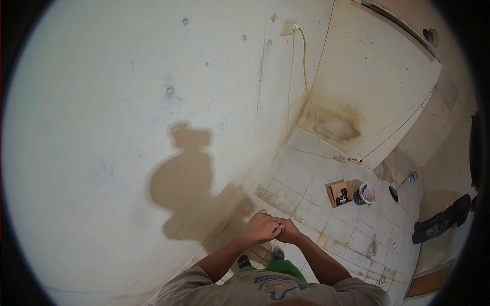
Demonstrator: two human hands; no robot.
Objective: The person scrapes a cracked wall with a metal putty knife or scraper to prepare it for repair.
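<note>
My left hand [263, 227] and my right hand [290, 231] meet in front of my body, above the tiled floor [312, 214]. Both have curled fingers and touch each other. The left shows its back, with the thumb side toward the wall. Something small may be between the fingers, but I cannot make it out. Close by on the left stands the pale wall [117, 127], marked with several patched spots and a crack. My shadow falls across it.
On the floor to the right are an open cardboard box [334, 196] with dark items inside and a bucket [365, 194]. A yellow cord [308, 86] runs from a wall outlet [289, 27] to a power strip [354, 161]. Dark clothing [441, 222] lies far right.
</note>
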